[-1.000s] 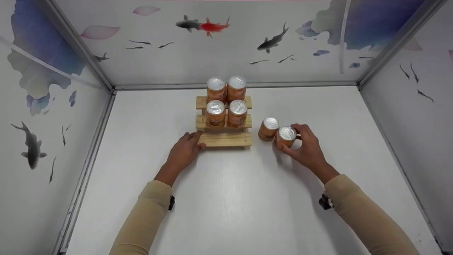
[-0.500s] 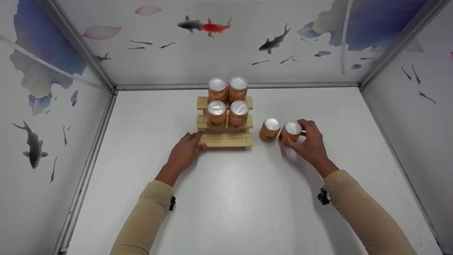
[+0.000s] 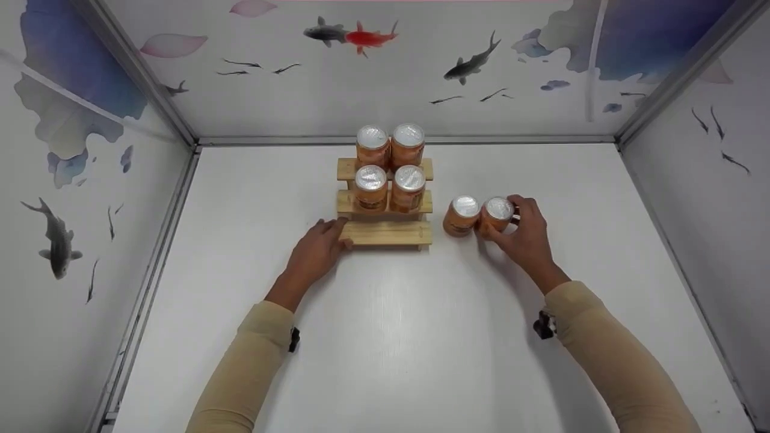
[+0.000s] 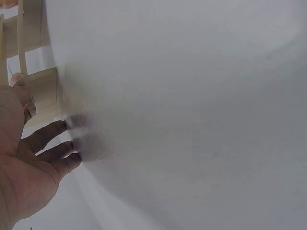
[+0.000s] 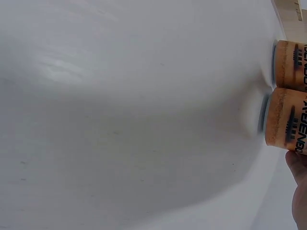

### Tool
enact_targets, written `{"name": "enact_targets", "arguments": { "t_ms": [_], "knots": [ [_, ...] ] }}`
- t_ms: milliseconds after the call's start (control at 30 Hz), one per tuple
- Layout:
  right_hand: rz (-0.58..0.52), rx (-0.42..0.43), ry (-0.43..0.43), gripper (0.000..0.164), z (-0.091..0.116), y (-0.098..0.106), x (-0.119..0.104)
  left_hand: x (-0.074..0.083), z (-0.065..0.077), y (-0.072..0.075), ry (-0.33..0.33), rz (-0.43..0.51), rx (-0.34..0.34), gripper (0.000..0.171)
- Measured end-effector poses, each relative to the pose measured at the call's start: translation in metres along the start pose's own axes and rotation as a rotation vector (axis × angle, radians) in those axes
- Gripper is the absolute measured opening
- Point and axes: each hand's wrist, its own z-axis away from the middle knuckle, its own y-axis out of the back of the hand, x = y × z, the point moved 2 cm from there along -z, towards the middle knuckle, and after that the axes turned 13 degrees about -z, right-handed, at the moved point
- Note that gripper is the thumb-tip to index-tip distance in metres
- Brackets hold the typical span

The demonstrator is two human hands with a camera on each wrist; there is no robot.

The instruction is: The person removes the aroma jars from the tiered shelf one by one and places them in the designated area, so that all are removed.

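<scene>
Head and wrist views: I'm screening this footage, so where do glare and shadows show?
Head view: glints on the silvery can lids, soft shadow by the right hand; left wrist view: dark shadows beside the left hand; right wrist view: broad shadow across the white tabletop, glare at upper left.

On the bench [image 3: 385,337], between left wall [image 3: 108,180] and right wall [image 3: 710,180], a three-tier rack [image 3: 385,233] near the back wall [image 3: 385,102]. Bears a left rear can [image 3: 372,147] and right rear can [image 3: 408,146] side by side on the top tier [image 3: 346,169]; a left middle can [image 3: 370,191] and right middle can [image 3: 408,191] before them, one tier down. Right of the rack, on the bench, an inner loose can [image 3: 462,216]; against its right side, an outer loose can [image 3: 497,214], with right hand [image 3: 527,236] around it. At the left end of the bottom tier [image 3: 403,231], left hand [image 3: 316,249].
</scene>
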Motion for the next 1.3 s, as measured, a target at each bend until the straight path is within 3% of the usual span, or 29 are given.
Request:
{"name": "enact_targets", "arguments": {
  "t_ms": [567, 967, 1300],
  "knots": [
    [-0.006, 0.011, -0.017, 0.07, -0.0042, -0.0032, 0.0031, 0.002, -0.0015, -0.0005, 0.064, 0.02, -0.059, 0.069],
    [-0.003, 0.005, -0.007, 0.074, -0.0062, -0.0049, 0.0045, 0.0001, -0.001, 0.0007, 0.03, 0.02, -0.01, 0.066],
    [0.009, -0.016, -0.037, 0.076, -0.0062, -0.0053, 0.0066, 0.001, -0.0005, -0.0008, 0.052, 0.03, -0.029, 0.066]
  ]
}}
